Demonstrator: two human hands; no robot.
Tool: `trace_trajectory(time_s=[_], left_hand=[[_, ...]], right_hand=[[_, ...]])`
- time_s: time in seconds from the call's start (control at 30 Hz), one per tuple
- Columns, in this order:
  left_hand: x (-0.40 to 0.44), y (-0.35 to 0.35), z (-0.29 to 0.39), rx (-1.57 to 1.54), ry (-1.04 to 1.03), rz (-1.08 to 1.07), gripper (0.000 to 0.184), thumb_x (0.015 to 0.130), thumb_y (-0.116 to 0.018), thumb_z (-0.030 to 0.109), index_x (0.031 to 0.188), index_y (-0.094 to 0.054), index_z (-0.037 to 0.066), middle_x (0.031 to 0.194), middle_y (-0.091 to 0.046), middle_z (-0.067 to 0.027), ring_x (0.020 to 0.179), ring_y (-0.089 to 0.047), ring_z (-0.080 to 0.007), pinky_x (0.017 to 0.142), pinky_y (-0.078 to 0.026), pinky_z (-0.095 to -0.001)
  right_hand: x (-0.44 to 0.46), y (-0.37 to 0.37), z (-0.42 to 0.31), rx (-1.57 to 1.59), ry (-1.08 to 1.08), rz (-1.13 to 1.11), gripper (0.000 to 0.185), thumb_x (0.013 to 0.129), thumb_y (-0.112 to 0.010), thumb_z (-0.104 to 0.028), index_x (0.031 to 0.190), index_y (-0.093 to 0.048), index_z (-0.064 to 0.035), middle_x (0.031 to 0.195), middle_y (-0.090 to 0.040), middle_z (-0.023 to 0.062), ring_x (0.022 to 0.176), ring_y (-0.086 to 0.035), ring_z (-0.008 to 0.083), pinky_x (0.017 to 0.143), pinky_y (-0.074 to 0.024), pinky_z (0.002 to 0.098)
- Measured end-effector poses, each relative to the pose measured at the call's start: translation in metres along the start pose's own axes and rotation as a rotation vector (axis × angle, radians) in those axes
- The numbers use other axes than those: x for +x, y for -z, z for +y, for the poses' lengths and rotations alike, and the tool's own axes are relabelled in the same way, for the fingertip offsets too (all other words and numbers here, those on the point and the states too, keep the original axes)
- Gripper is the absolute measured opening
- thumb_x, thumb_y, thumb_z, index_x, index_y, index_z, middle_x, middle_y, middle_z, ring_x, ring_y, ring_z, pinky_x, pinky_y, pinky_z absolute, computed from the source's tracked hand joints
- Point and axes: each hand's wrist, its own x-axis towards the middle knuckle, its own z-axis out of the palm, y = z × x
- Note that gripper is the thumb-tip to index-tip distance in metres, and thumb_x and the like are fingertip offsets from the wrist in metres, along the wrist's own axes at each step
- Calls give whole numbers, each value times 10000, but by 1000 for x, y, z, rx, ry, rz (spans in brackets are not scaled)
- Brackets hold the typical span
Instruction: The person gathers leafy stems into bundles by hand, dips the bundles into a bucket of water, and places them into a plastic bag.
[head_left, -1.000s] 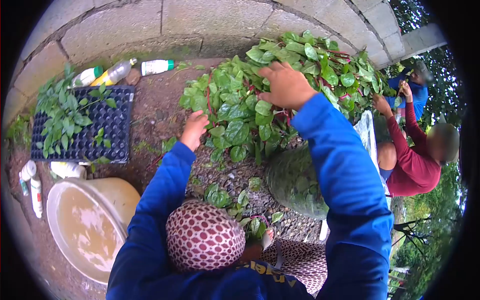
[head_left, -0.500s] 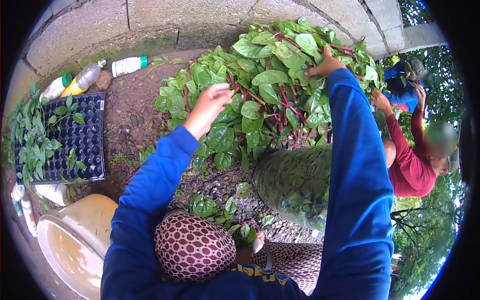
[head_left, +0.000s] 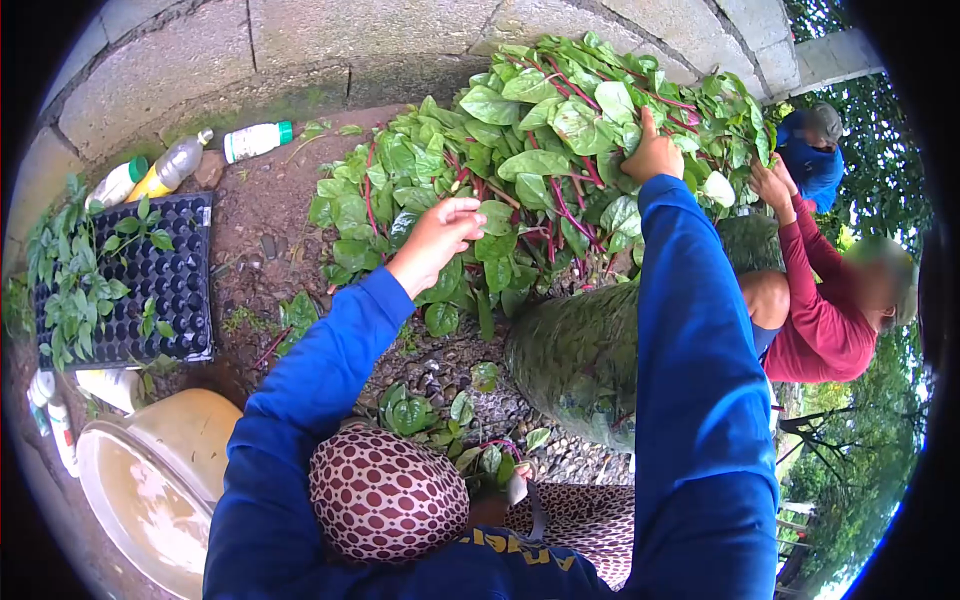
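A big heap of leafy green stems with red-purple stalks (head_left: 540, 165) lies against the block wall. My left hand (head_left: 440, 238) is over the heap's left part, fingers curled together; whether anything is between them is too small to make out. On the upper right of the heap rests my right hand (head_left: 655, 152), its index finger stretched out and its other fingers partly hidden among the leaves. Below the heap, between my arms, stands a rounded bundle in clear plastic with leaves inside (head_left: 575, 365). Loose leaves (head_left: 408, 412) lie on the gravel near my knee.
At left are a black seedling tray (head_left: 180, 280) with green plants, several bottles (head_left: 258, 142) and a tub of murky water (head_left: 200, 425). A person in a red shirt (head_left: 825, 320) crouches at right, hands at the heap's edge; another person in blue (head_left: 810, 165) is behind.
Both my hands have moved farther over the heap since the first frame, the right one to the upper right. My left fingers have drawn together. The view has shifted rightward.
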Motion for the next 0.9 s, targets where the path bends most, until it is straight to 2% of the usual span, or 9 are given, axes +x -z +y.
trace_trajectory(time_s=[0.1,0.2,0.23,0.33,0.5,0.67,0.8,0.83,0.9], left_hand=[[-23,16,-9,-48,3,67,346,909,-550,208,1225,-496,76,1106,-614,-49,946,-587,-133,795,-429,-281],[-55,35,-23,-67,15,150,329,909,-550,206,1212,-507,84,1097,-619,-49,932,-591,-136,779,-429,-275],[-68,42,-26,-61,23,175,327,908,-552,206,1209,-509,85,1093,-621,-48,927,-592,-135,775,-430,-274],[-108,62,-33,-80,21,274,308,901,-561,199,1189,-524,96,1067,-629,-33,896,-594,-120,757,-429,-262],[-164,65,-25,-63,-56,356,263,915,-526,160,1171,-534,101,1041,-632,-10,873,-596,-90,753,-450,-243],[-208,62,-42,-83,-75,334,263,923,-527,173,1177,-530,101,1025,-632,-20,874,-606,-105,740,-480,-248],[-241,74,-72,-233,-20,402,245,926,-520,158,1162,-536,94,1035,-629,-30,868,-617,-117,720,-492,-243],[-243,80,-76,-162,-38,354,348,932,-515,247,1241,-482,92,1137,-591,-54,970,-594,-158,783,-478,-296],[-248,83,-86,-297,-46,391,445,934,-490,338,1301,-422,95,1214,-545,-69,1061,-550,-192,838,-447,-339]], right_hand=[[4,6,-5,-57,96,68,726,766,-596,-148,1418,-293,-248,1028,-639,180,957,-631,325,841,-506,410],[9,13,-10,-74,184,114,577,797,-515,-82,1350,-404,-207,986,-652,179,922,-645,321,819,-513,419],[8,15,-12,-73,205,129,506,805,-514,-80,1297,-460,-183,986,-653,180,928,-642,329,816,-512,425],[-2,23,-19,-69,241,136,487,811,-513,-95,1288,-472,-185,995,-652,175,938,-641,324,799,-518,425],[-55,41,-33,-24,264,201,251,889,-438,-125,1084,-595,-102,1024,-655,156,946,-644,311,786,-528,411],[-126,66,-51,22,284,246,229,874,-459,-126,1046,-604,-85,948,-674,148,873,-667,295,734,-544,404],[-204,71,-72,81,390,377,174,859,-480,-126,993,-586,-91,772,-669,124,718,-668,284,652,-542,382],[-216,70,-76,130,404,314,255,796,-525,-83,1050,-545,-93,803,-651,159,751,-658,320,665,-540,401],[-250,59,-93,189,415,278,434,717,-582,-33,1136,-489,-102,859,-614,200,796,-636,366,674,-538,416]])
